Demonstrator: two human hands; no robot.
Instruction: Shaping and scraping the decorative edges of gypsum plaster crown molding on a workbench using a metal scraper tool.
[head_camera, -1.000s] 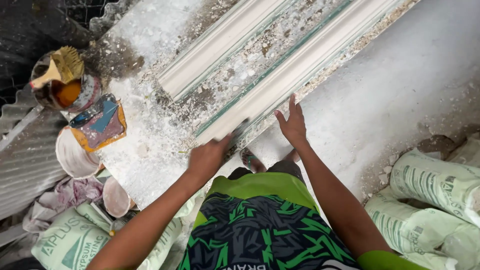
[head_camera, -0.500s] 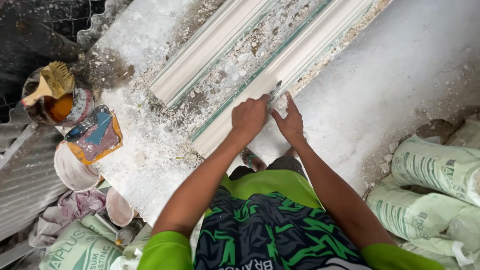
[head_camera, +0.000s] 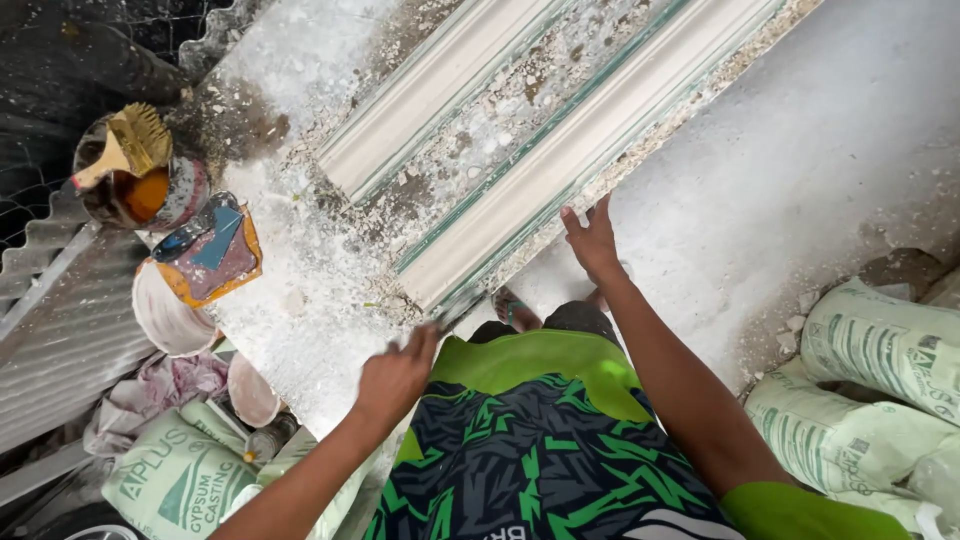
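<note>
At the far left a tin (head_camera: 140, 185) holds a brush (head_camera: 125, 148) standing in dark orange liquid, with a small orange tray (head_camera: 205, 255) and a white bowl (head_camera: 165, 315) just below it, all at the edge of the dusty white desk (head_camera: 300, 80). Below these lie rags and a printed sack (head_camera: 170, 480). The left hand (head_camera: 395, 375) hovers at the near edge of the desk, its grip closed on a thin scraper (head_camera: 458, 305), though the tool is blurred and its exact kind is hard to tell; the tip sits at the near end of the long white moulding (head_camera: 590, 150). A second moulding (head_camera: 440, 90) lies parallel, farther back, with crumbs of plaster between them. The right hand (head_camera: 592, 240) rests with fingers spread flat against the near side of the long moulding, holding nothing. To the far right, more pale green sacks (head_camera: 870, 390) are piled on the floor.
</note>
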